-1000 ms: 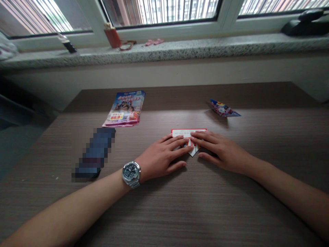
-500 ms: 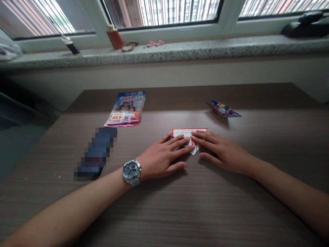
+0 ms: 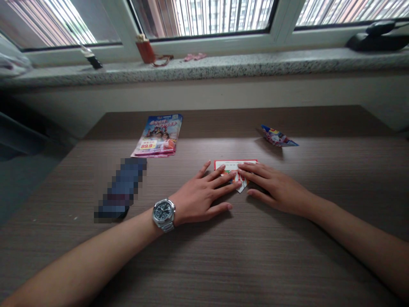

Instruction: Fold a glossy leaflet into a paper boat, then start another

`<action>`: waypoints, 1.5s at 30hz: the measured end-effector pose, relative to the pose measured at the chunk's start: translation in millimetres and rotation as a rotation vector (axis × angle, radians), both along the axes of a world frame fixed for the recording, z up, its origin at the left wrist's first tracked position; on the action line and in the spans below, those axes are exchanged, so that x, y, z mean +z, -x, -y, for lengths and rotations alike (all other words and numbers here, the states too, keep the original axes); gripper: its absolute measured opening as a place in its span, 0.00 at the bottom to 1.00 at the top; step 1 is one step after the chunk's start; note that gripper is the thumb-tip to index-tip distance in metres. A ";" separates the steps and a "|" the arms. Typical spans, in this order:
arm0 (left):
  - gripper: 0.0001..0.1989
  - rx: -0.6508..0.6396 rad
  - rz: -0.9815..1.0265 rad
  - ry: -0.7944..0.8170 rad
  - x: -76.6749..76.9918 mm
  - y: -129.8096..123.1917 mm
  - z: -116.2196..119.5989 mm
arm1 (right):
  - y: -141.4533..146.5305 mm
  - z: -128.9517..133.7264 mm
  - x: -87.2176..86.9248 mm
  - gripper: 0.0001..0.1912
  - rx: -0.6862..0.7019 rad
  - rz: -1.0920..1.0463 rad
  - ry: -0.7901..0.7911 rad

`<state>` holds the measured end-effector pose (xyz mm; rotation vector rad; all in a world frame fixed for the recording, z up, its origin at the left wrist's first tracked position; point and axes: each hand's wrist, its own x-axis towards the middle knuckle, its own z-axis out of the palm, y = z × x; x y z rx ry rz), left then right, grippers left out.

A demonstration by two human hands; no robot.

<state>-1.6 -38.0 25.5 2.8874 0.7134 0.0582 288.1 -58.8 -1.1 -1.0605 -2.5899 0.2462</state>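
A partly folded paper leaflet (image 3: 235, 162) lies flat on the table, with a white, red-edged strip at its far side and a point towards me. My left hand (image 3: 204, 192), a metal watch on its wrist, rests over the left part with fingers spread. From the other side, my right hand (image 3: 275, 185) lays its outstretched fingertips on the leaflet's right part. Both hands cover much of the paper, so some of its folds are hidden. Farther back on the right stands a folded paper shape (image 3: 279, 136), printed in blue and red.
A stack of printed leaflets (image 3: 159, 134) lies at the back left of the brown table (image 3: 204, 264). Nearer me is a dark, pixelated flat object (image 3: 123, 187). The stone sill (image 3: 243, 64) beyond carries a red-brown case (image 3: 145, 51) and a black object (image 3: 377, 40).
One finger of my left hand has lifted and spread away from the leaflet's left edge. My right hand stays in place. The view has shifted very slightly.
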 end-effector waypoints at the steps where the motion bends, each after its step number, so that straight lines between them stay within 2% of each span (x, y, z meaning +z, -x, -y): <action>1: 0.32 0.005 -0.002 -0.005 0.3 0.1 0.5 | -0.1 0.0 0.1 0.30 -0.003 -0.001 0.004; 13: 0.30 0.029 -0.014 -0.030 1.4 -1.6 2.4 | 0.1 -1.1 1.8 0.29 -0.011 0.003 0.041; 29: 0.29 0.002 -0.005 -0.015 5.0 -2.4 2.1 | 2.4 -0.4 6.9 0.29 -0.013 -0.004 0.013; 36: 0.29 0.014 0.004 -0.017 -0.6 -1.0 2.9 | 3.0 0.4 7.1 0.28 -0.030 0.012 0.015; 45: 0.34 0.011 0.039 -0.060 -3.4 -0.8 1.5 | -7.1 -7.8 6.6 0.27 -0.058 0.046 -0.014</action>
